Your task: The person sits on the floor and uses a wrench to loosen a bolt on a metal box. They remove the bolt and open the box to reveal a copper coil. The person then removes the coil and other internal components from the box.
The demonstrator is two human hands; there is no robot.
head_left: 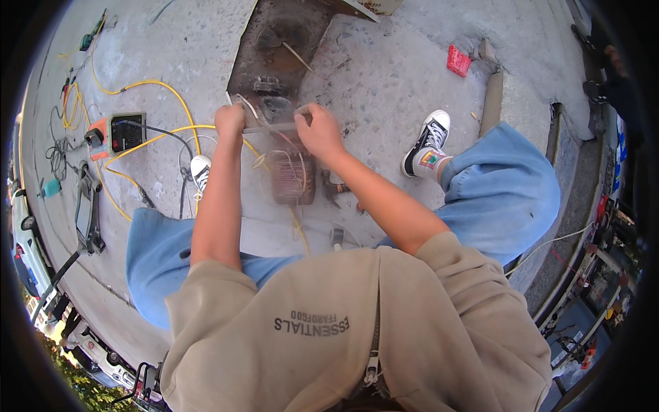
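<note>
A thin grey strip [271, 128] spans the gap between my two hands. My left hand [230, 120] is closed in a fist around its left end. At the other end, my right hand [320, 132] has thumb and fingers curled together on it. A pale wire [251, 108] runs from beside my left hand down across the strip. Under it is a blurred reddish-brown boxy part [292, 180] with pale wire looped over it. Just beyond the strip lies a clear rounded piece [276, 108]. What the strip belongs to is unclear.
A dirty dark metal panel [241, 72] lies ahead, bearing a thin stick [297, 56]. An orange-and-black machine [128, 132] stands left among yellow hoses [154, 82]. A red packet [458, 61] lies right, near a concrete kerb [492, 99]. A clamp-like tool [334, 189] lies by my right forearm.
</note>
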